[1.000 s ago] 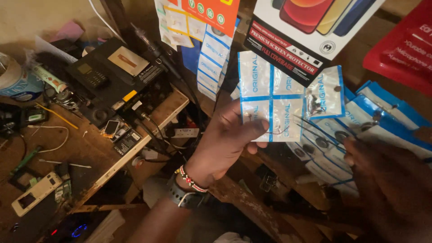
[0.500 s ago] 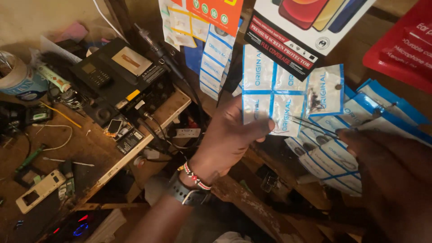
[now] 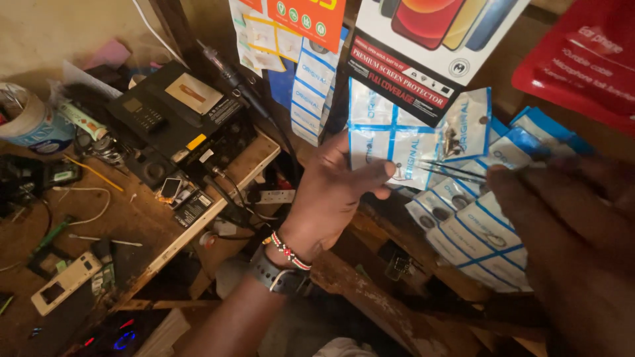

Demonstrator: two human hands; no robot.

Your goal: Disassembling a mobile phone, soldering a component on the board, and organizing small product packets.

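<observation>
My left hand [image 3: 331,198], with a beaded bracelet and a dark watch at the wrist, pinches a joined sheet of small clear packets [image 3: 390,135] with blue and white print. Each packet holds tiny metal parts. My right hand [image 3: 569,231] is large and blurred at the right edge and grips thin dark tweezers [image 3: 450,170]. The tweezer tips rest against the lower packets, close to my left thumb. More of the same blue and white packets [image 3: 483,238] hang in overlapping rows beneath and behind the tweezers.
A cluttered wooden workbench [image 3: 218,198] at left carries a black device [image 3: 172,112], a white tub [image 3: 30,122], loose wires, small phone parts and a white phone frame [image 3: 66,284]. A phone poster [image 3: 423,46] and red pack [image 3: 582,59] hang above. A rough wooden beam [image 3: 370,297] crosses below.
My right hand has come in from the right and brought the tweezers up to the packets. The left hand keeps hold of the sheet, a little lower in view.
</observation>
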